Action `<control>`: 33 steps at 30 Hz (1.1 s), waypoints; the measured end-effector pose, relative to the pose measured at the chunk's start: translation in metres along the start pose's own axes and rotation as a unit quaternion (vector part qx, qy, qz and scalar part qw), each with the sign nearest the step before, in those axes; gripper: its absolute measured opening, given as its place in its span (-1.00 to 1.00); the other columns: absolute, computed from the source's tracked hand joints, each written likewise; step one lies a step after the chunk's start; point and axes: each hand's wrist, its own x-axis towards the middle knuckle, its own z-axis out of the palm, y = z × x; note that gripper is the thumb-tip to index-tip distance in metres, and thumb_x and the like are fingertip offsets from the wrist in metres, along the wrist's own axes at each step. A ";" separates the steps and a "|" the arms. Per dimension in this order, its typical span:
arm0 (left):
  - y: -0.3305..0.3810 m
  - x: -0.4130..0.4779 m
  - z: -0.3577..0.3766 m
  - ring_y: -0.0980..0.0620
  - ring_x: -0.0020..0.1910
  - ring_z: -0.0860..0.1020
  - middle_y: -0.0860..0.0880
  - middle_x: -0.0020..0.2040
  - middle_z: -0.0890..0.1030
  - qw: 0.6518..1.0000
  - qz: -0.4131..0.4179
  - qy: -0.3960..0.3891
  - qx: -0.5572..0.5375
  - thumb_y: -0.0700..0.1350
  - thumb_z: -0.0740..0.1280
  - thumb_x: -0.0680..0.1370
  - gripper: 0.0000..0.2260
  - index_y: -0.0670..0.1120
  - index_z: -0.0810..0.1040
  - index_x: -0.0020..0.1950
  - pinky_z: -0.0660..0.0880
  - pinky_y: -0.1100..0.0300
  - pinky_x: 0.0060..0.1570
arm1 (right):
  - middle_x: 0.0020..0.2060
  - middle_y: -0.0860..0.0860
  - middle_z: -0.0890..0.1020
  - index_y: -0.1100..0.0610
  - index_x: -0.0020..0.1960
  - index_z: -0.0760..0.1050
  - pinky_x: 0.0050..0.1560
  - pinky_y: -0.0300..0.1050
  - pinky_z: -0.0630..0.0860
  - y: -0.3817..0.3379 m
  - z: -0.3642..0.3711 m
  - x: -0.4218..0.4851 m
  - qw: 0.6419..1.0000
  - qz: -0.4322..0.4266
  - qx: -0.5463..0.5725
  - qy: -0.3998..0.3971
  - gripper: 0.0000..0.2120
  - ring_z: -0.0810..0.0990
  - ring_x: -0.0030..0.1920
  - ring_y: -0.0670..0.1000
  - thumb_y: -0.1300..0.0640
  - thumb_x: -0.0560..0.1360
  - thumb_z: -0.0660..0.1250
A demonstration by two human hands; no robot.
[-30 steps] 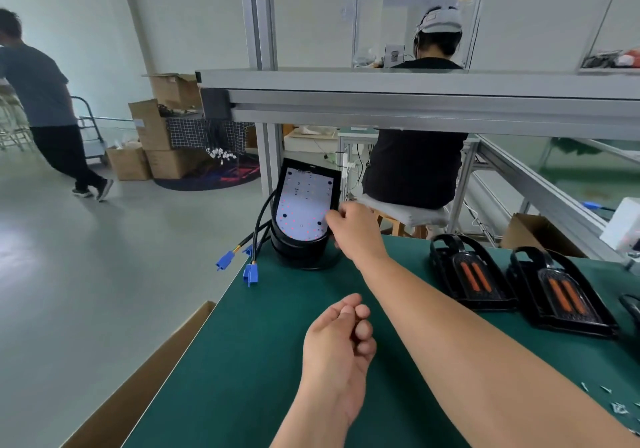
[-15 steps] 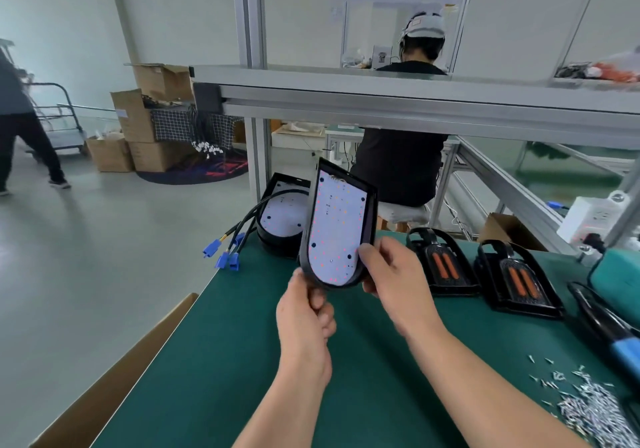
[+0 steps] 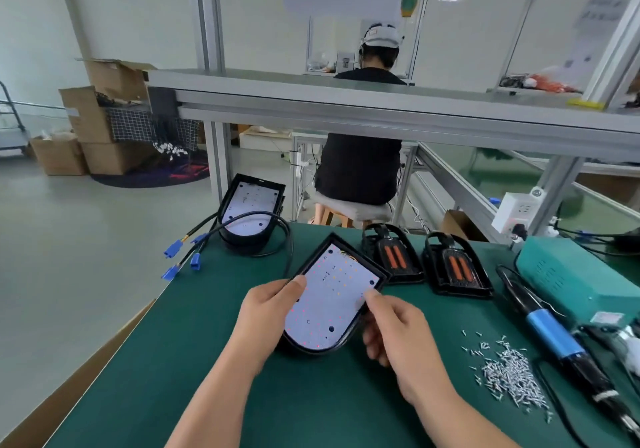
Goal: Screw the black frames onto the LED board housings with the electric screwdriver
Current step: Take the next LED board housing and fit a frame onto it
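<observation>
One housing [image 3: 334, 304] lowered in two hands [image 3: 266, 312] [image 3: 398, 333]

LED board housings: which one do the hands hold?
The near housing, held by left hand and right hand; the far housing sits untouched, cables draped across it.

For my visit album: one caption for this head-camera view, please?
Left hand and right hand hold an LED board housing; screws and electric screwdriver lie alongside.

Black-rimmed LED board housing [image 3: 332, 300], tilted
</observation>
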 end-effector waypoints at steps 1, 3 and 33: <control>0.000 -0.001 0.001 -0.04 -0.21 0.23 -0.07 -0.21 0.28 1.000 -0.008 -0.013 0.021 0.33 0.37 0.43 -0.39 -0.25 0.38 -0.19 0.15 0.04 -0.10 | -0.43 0.06 0.51 0.18 -0.14 0.54 -0.48 -0.20 0.26 0.002 -0.008 0.003 1.000 0.001 0.001 0.024 -0.53 0.43 -0.46 0.04 -0.25 0.59 0.34; 0.001 -0.003 0.003 -0.14 -0.17 0.17 -0.16 -0.19 0.20 0.998 -0.014 -0.027 0.046 0.34 0.36 0.43 -0.38 -0.23 0.29 -0.21 0.08 0.03 -0.13 | -0.41 0.03 0.35 0.13 -0.22 0.33 -0.42 -0.13 0.20 0.004 -0.020 0.009 0.997 -0.008 0.013 0.072 -0.48 0.31 -0.39 0.04 -0.32 0.51 0.33; -0.003 -0.019 0.034 0.12 -0.37 0.31 0.05 -0.36 0.33 0.956 0.044 -0.211 0.201 0.28 0.59 0.35 -0.66 0.09 0.67 -0.06 0.33 0.27 -0.31 | 0.36 0.23 0.52 0.14 0.49 0.46 0.40 0.22 0.38 0.007 -0.148 0.077 0.888 -0.011 -0.409 0.208 -0.43 0.37 0.41 0.31 -0.08 0.56 0.42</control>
